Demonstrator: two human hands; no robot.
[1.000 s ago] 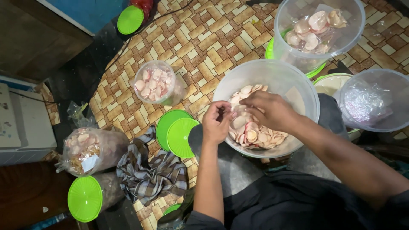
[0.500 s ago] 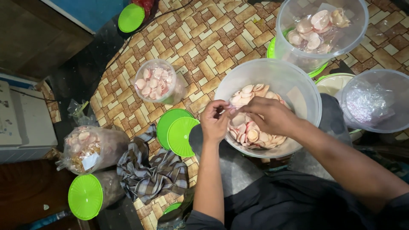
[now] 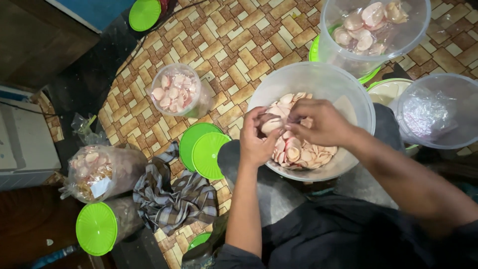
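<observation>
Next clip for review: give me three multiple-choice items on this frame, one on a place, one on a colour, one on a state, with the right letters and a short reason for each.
1. Where are both hands?
A. Over the big clear bowl of pale chips
B. On the checked cloth
C. On a green lid

2. What colour are the loose lids on the mat?
A. Red
B. Green
C. Black

3. How is the small tub of chips on the mat?
A. Lidded
B. Tipped over
C. Open and upright

Answers:
1 A: the left hand and right hand meet over the big clear bowl, fingers among the chips.
2 B: the lids beside the checked cloth are bright green.
3 C: the small tub stands on the woven mat with its chips showing from above.
</observation>
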